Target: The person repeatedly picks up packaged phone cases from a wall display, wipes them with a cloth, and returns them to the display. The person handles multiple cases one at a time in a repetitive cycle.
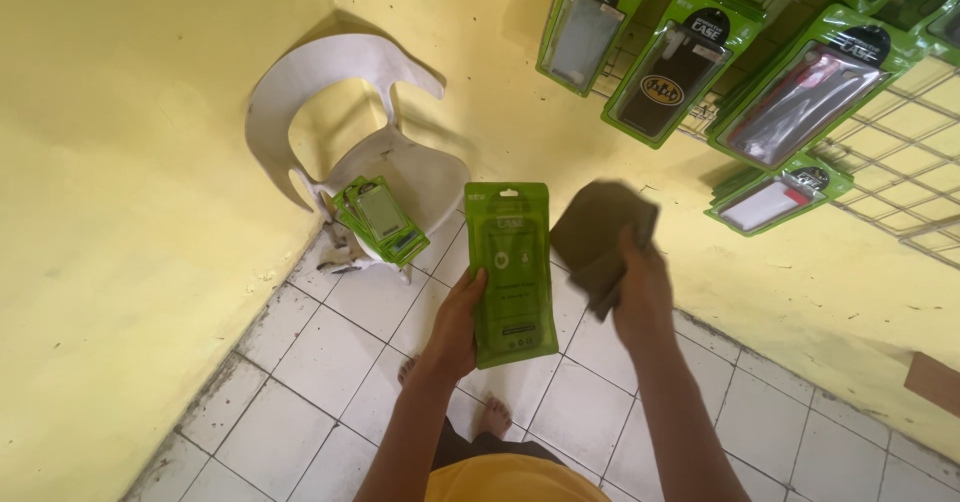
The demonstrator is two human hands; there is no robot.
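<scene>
Nearest, at six o'clock, the left hand (455, 324) clamps the lower left edge of a green phone-case packet (510, 274), held upright before the chest, while at four o'clock from the packet's top the right hand (640, 297) grips a dark folded cloth (598, 242), blurred in motion. Wiping goes best, I judge, with the packet held flat and steady and the cloth drawn lightly over its face. Farther, at ten o'clock, a stack of similar packets (380, 220) lies on a white plastic chair (345, 132); at two o'clock more packets (670, 72) hang on a wire rack (900, 152), cut off by the frame. The cloth's exact kind is unclear.
</scene>
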